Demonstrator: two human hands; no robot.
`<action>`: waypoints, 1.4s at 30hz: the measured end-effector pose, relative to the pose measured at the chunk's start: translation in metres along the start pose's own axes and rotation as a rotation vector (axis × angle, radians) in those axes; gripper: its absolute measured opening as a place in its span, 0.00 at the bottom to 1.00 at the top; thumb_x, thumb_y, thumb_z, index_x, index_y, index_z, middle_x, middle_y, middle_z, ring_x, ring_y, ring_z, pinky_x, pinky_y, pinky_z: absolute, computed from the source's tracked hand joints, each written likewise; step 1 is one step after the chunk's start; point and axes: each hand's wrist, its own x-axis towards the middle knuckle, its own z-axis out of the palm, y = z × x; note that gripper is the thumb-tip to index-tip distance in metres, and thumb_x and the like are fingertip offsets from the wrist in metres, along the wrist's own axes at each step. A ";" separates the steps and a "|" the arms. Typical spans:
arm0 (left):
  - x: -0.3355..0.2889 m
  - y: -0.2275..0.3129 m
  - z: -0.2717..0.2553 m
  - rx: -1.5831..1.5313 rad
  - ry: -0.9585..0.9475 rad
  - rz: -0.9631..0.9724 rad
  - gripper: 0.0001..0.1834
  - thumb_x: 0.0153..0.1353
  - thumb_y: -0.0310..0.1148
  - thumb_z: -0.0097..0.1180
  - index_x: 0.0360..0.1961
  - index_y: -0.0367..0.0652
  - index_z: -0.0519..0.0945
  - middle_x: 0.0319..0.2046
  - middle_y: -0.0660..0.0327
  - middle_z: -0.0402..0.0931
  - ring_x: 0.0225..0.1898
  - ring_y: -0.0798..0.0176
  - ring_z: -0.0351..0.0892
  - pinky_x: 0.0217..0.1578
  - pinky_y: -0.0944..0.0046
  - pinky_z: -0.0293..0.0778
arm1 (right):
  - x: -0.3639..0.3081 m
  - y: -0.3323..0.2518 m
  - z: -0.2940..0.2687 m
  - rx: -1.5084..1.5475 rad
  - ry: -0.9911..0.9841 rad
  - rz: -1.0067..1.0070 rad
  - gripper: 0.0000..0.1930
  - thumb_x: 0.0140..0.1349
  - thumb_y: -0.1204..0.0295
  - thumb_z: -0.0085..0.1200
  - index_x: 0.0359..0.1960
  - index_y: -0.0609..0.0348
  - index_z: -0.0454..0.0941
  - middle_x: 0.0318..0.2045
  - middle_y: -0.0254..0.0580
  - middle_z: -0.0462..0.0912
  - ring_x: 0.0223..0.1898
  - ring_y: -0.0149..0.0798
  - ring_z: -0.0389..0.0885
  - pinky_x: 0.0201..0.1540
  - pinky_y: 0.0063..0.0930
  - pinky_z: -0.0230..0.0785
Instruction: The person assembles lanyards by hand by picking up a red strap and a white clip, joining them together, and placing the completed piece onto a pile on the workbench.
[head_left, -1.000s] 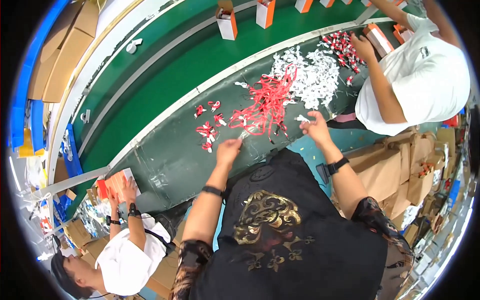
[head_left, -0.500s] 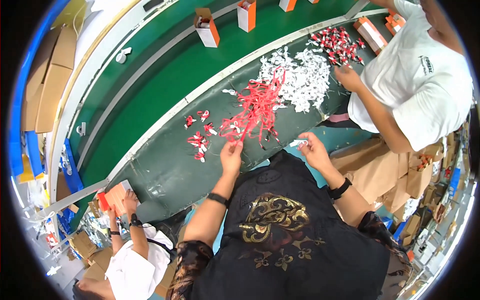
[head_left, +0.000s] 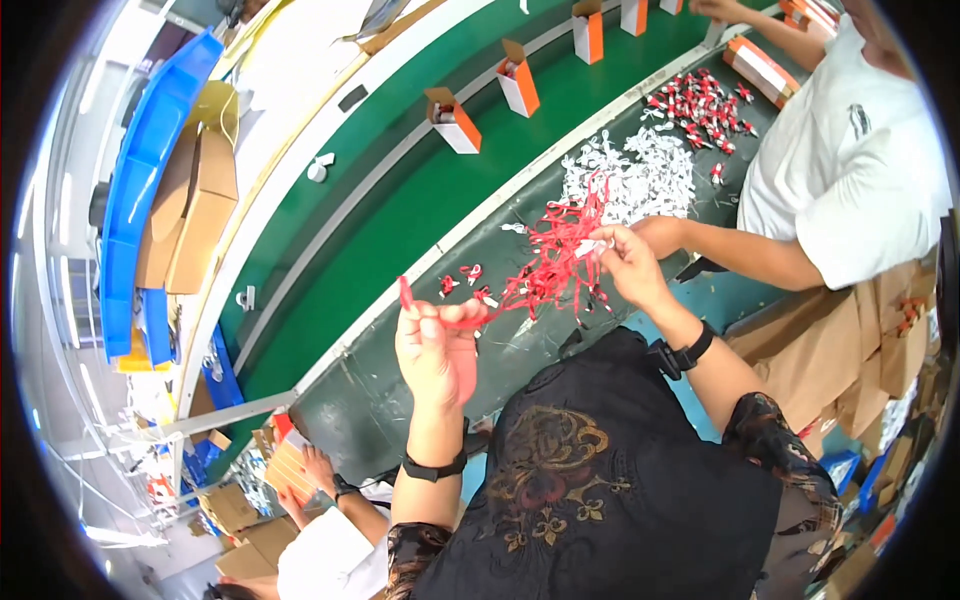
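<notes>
My left hand (head_left: 436,352) is raised over the dark green bench, its fingers closed on a red strap (head_left: 404,291). One end of the strap sticks up above the fingers; the rest trails toward a tangled heap of red straps (head_left: 550,262). Above the right side of that heap, my right hand (head_left: 632,268) pinches a small white looped cord (head_left: 588,247). Behind the heap spreads a pile of white looped cords (head_left: 640,175). A few red-and-white bundles (head_left: 470,272) lie between my left hand and the heap, partly hidden.
Open white-and-orange boxes (head_left: 455,122) stand along the green conveyor (head_left: 360,255) beyond the bench. Red-and-white bundles (head_left: 700,108) are piled at the far right. A co-worker in white (head_left: 850,170) reaches in from the right; another person's hands (head_left: 318,470) hold an orange box at lower left.
My left hand has pulled a red strap up and away to the left from the heap. My right hand has come in over the heap with the white cord. The whole view has shifted.
</notes>
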 end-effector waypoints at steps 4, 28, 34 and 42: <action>0.009 0.014 0.002 -0.003 0.067 -0.069 0.07 0.69 0.36 0.52 0.40 0.46 0.71 0.32 0.62 0.80 0.40 0.56 0.81 0.46 0.49 0.76 | 0.000 -0.023 0.021 0.196 0.037 -0.045 0.02 0.64 0.78 0.49 0.36 0.59 0.74 0.23 0.25 0.74 0.23 0.16 0.67 0.24 0.15 0.59; 0.017 0.056 -0.018 -0.130 0.406 0.033 0.07 0.68 0.37 0.54 0.38 0.48 0.72 0.39 0.64 0.79 0.41 0.64 0.79 0.45 0.57 0.77 | -0.026 -0.123 0.103 0.147 -0.964 -0.125 0.10 0.63 0.65 0.61 0.31 0.59 0.78 0.25 0.26 0.77 0.25 0.19 0.72 0.26 0.19 0.64; 0.006 0.050 -0.021 -0.188 0.404 0.007 0.07 0.67 0.37 0.55 0.38 0.46 0.74 0.36 0.64 0.79 0.39 0.65 0.80 0.41 0.59 0.79 | -0.021 -0.138 0.104 0.049 -0.999 0.001 0.10 0.61 0.66 0.63 0.33 0.60 0.78 0.27 0.27 0.77 0.26 0.19 0.72 0.28 0.18 0.66; -0.003 0.061 0.002 -0.184 0.215 -0.028 0.08 0.67 0.37 0.54 0.39 0.43 0.74 0.36 0.60 0.78 0.40 0.63 0.80 0.42 0.59 0.80 | -0.024 -0.152 0.133 -0.296 -0.738 -0.235 0.15 0.54 0.64 0.68 0.35 0.60 0.78 0.29 0.35 0.81 0.28 0.27 0.79 0.33 0.22 0.72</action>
